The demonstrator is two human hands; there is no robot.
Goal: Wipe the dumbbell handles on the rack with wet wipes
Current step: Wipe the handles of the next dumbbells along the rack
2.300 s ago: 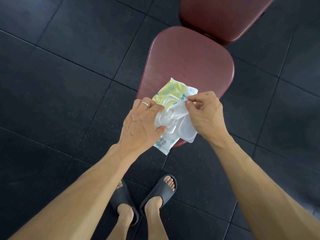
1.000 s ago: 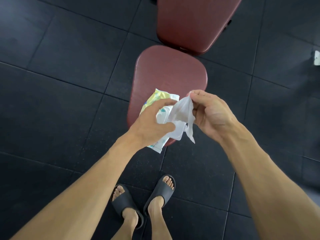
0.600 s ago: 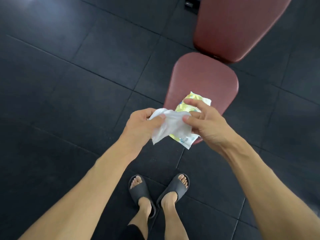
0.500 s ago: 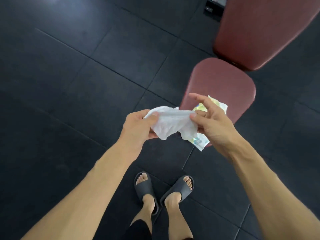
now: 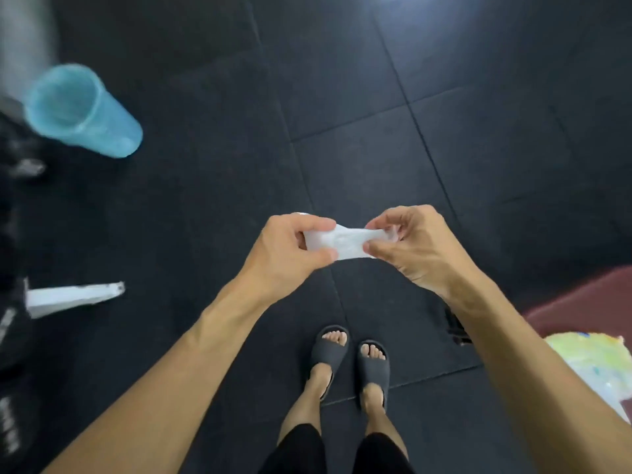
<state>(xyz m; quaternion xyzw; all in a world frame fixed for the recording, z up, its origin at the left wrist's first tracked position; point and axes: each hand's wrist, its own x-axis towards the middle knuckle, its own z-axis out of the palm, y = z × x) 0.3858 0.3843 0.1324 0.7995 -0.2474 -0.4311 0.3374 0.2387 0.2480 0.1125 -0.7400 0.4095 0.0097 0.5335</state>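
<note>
Head view, the only one. Left hand [image 5: 287, 249] and right hand [image 5: 407, 241] each pinch one end of the wipe [image 5: 342, 241], thumb against curled fingers. Wipe is stretched between them in a bunched strip, held in the air above the floor [image 5: 376, 148], not unfolded flat. Nothing else in either hand.

Wipe pack [image 5: 602, 364] lies on the maroon desk [image 5: 581, 306] at far right, partly behind the right forearm. Can't tell whether its flap is shut.

Left edge: blue bin [image 5: 82, 109] on the floor, a white bracket [image 5: 71, 297], and dark blurred shapes that may be the rack. No dumbbell handle readable here, so none wiped as far as I can judge.

Risks from here:
- Wipe is thin and wet; pulling the ends harder could tear it or slip it out of one pinch, and it would land on the floor dirty.
- Used bunched, it covers little of a handle. Better opened first.
- If the pack flap is open, the remaining wipes dry out.
- View is motion-blurred; person is in open slides [image 5: 349, 357] near heavy gear, so a toe strike is possible.
</note>
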